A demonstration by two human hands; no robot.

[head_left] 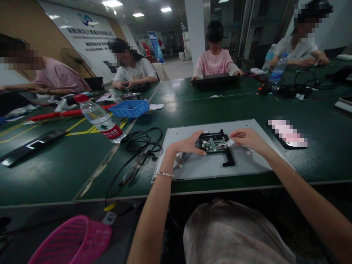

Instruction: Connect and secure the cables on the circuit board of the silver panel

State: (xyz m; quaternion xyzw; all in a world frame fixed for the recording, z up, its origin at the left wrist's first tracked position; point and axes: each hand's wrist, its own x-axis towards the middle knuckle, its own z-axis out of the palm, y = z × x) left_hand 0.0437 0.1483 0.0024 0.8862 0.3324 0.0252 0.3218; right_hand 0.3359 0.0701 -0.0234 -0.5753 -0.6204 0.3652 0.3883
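A green circuit board (pixel 214 146) sits in a black plastic frame (pixel 228 160) on a flat pale grey panel (pixel 198 169). My left hand (pixel 189 144) grips the frame's left side, with the thumb along the lower edge and the fingers at the top. At the board's right end, my right hand (pixel 249 139) pinches a small white strip (pixel 230 143) between thumb and fingertips; whether it is tape or a flat cable, I cannot tell. The strip's near end reaches the board's right edge. Behind my left wrist, part of a whitish piece (pixel 179 160) shows on the panel.
Right of the panel lies a phone (pixel 288 134). A black cable (pixel 145 141), glasses (pixel 133 170), a tilted-looking water bottle (pixel 100 119) and a blue tray (pixel 129 108) are to the left. A pink basket (pixel 74 240) stands below the table. Several people sit around the green table (pixel 192 101).
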